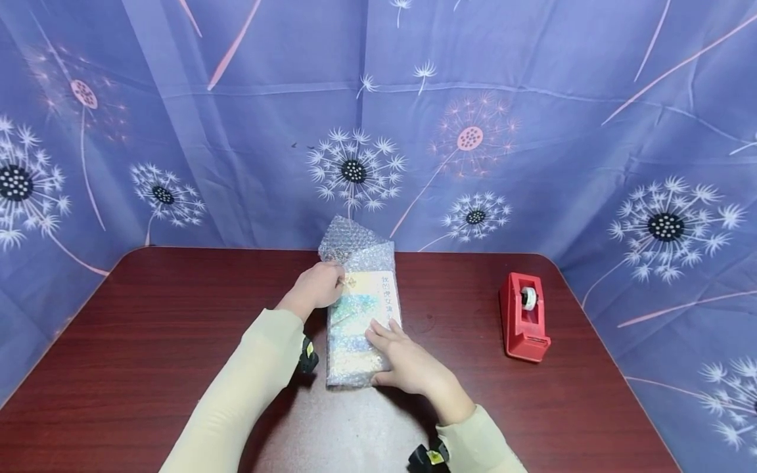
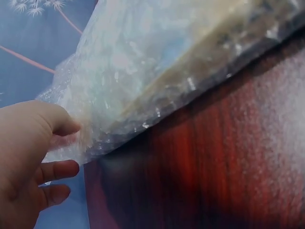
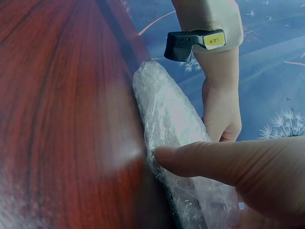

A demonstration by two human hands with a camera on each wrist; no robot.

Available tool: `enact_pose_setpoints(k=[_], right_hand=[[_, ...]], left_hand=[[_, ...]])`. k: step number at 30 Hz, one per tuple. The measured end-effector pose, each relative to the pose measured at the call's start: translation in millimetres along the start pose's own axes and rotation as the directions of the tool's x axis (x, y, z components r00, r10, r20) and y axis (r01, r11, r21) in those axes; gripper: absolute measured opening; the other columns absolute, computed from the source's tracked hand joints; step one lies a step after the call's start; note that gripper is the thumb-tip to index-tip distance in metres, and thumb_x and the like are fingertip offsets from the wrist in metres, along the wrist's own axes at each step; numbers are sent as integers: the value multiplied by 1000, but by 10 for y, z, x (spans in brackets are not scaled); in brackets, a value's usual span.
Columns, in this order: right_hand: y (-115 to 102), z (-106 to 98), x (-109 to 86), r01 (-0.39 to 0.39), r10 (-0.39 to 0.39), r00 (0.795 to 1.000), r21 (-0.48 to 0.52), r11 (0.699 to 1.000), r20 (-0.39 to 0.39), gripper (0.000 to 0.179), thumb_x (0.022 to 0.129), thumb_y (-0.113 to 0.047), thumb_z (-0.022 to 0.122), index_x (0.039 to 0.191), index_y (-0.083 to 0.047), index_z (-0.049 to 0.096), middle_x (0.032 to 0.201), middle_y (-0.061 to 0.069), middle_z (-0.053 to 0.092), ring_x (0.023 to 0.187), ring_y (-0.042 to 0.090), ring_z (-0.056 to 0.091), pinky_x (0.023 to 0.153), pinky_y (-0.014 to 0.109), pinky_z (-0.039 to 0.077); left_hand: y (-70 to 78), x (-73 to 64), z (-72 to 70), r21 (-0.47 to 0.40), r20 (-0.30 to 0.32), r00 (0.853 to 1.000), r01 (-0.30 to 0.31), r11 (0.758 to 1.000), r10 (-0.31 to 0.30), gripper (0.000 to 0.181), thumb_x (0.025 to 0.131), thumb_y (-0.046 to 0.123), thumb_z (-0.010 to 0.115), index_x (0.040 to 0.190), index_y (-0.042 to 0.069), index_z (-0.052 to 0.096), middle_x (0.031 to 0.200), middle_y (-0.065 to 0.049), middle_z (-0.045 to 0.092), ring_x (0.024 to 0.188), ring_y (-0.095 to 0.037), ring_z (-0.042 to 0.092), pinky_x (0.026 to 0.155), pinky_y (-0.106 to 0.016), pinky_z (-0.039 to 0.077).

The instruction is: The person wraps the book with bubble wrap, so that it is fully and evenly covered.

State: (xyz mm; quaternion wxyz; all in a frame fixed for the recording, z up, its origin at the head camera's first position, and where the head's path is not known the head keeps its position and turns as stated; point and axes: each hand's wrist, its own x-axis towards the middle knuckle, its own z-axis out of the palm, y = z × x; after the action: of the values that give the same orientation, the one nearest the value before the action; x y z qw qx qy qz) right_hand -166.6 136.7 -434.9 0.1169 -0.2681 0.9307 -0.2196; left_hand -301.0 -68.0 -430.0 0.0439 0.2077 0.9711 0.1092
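A book lies on the table, wrapped in clear bubble wrap whose loose flap extends past the book's far end toward the cloth. At the upper left edge, my left hand pinches the wrap between thumb and finger; the left wrist view shows the thumb pressed to the bubble wrap, with other fingers loosely bent below. My right hand rests on the book's lower right part with its fingers spread. In the right wrist view its thumb lies over the wrapped near edge.
A red tape dispenser with a roll of tape stands on the right side of the dark red wooden table. Blue cloth with dandelion prints hangs behind the table and along both sides.
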Motion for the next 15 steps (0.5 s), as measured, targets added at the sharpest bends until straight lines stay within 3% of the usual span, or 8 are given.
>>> enact_pose_setpoints(k=[6,9,12,15], right_hand=[[2,-5,9,4,-4,1000,0,1000,-2,75,78,-24,76,141,-1,42,153,13,30,140,48,19,115,53,22],[0,-7,7,0,0,1000,1,1000,-4,76,78,-25,76,141,-2,42,153,12,31,140,47,19,115,53,22],[1,-8,0,-4,4,1000,1,1000,-7,76,78,-25,76,142,-3,42,153,11,31,140,46,20,115,53,22],[8,-6,-7,-2,2,1000,3,1000,-12,77,77,-25,77,142,-3,42,153,12,31,140,46,21,115,53,23]], left_hand=[[9,31,33,35,-13,1000,15,999,-15,13,96,17,50,86,14,59,89,-3,59,78,-17,53,65,-32,45],[16,48,72,78,-30,999,27,997,-25,12,96,18,51,90,13,61,93,-3,59,83,-19,57,67,-32,49],[34,49,106,88,-50,998,49,995,-44,12,96,20,52,99,12,61,101,-5,59,91,-23,58,71,-36,51],[57,34,127,20,-85,991,109,994,-107,24,95,21,55,117,10,55,119,-10,51,103,-28,53,80,-41,50]])
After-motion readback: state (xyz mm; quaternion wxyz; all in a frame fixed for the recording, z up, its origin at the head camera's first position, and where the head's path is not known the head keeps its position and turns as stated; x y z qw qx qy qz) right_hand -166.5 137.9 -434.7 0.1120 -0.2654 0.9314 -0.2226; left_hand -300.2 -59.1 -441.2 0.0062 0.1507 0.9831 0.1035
